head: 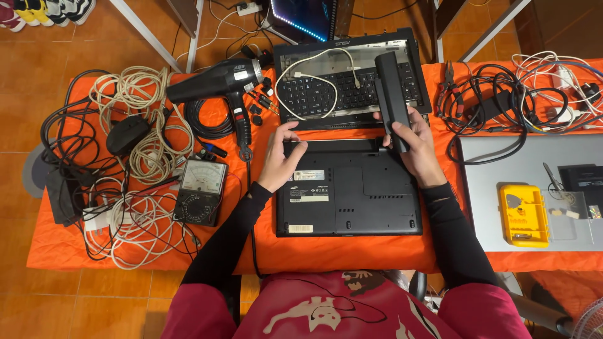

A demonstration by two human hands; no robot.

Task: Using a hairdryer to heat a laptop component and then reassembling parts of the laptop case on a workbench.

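**Battery pack clear of an upturned laptop on a crowded repair table**

The right hand (419, 145) closes around the lower end of a long black laptop battery pack (391, 94), holding it upright and tilted slightly, its upper end rising over the keyboard of a second, stripped laptop (352, 78) behind. The left hand (279, 157) rests half-open, fingertips (295, 147) touching the rear edge of a black laptop lying underside up (348, 191), right at the long empty slot along that edge. The pack is lifted clear of the slot, not seated in it.

Handled well, as a judgement from this view, the pack wants a firm grip near its middle rather than its end, kept parallel to the slot, while the left hand pins the case so it does not slide on the orange cloth of the table (326, 254). The white cable (308, 81) looped over the stripped laptop's keyboard lies close to the pack's upper end and could snag.

Further out, a black hair dryer (217, 81) lies left of the stripped laptop, with an analogue multimeter (201, 191) below it and tangled white and black cords (135, 113) beyond. To the right sit more black cables (496, 103), a closed grey laptop (502, 169) and a yellow box (522, 215) on top of it.
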